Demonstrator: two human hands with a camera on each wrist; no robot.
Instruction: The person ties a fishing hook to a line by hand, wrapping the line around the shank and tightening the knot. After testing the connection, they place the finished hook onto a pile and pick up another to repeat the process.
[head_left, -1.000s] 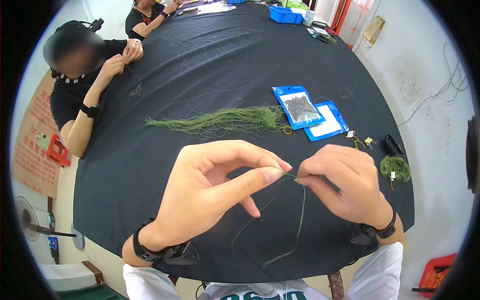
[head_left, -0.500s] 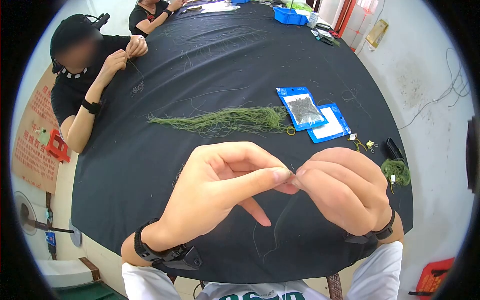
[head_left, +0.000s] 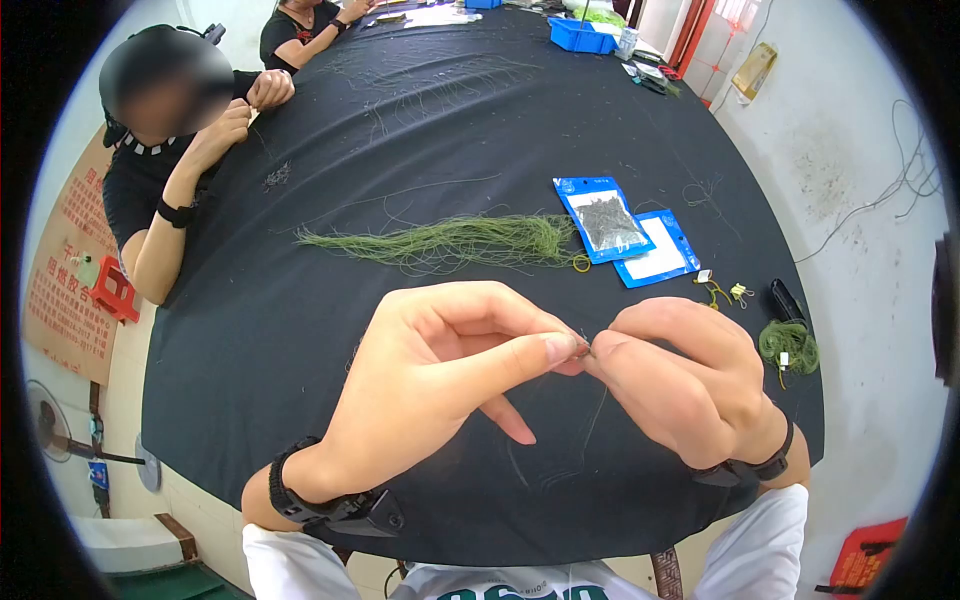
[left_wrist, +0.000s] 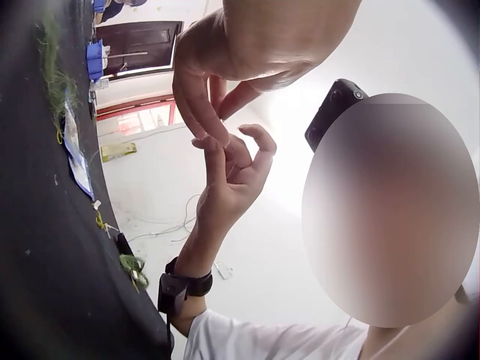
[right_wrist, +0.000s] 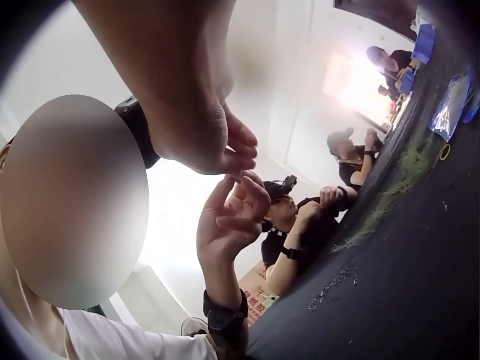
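Above the table's near part, the left hand [head_left: 440,385] pinches a thin greenish thread [head_left: 596,415] between thumb and index finger. Its other fingers are spread below. The right hand [head_left: 690,385] pinches at the same spot, its fingertips touching or almost touching the left ones and hiding most of what is held. The thread hangs faintly below the fingertips. Both wrist views show the two hands tip to tip: the left hand [left_wrist: 277,37] above the right hand [left_wrist: 229,180] in the left wrist view, the right hand [right_wrist: 195,120] above the left hand [right_wrist: 232,217] in the right one.
Green strands [head_left: 450,242] lie across the black-covered table [head_left: 250,400]. Beyond the right hand are two blue-edged packets [head_left: 605,222], yellow clips [head_left: 740,292] and a green bundle [head_left: 790,347]. One person [head_left: 150,200] sits at the left; another [head_left: 295,35] is farther back.
The hands have come together from slightly apart, covering the thread stretched between them. The right hand has turned and shifted left, and the hanging thread looks fainter.
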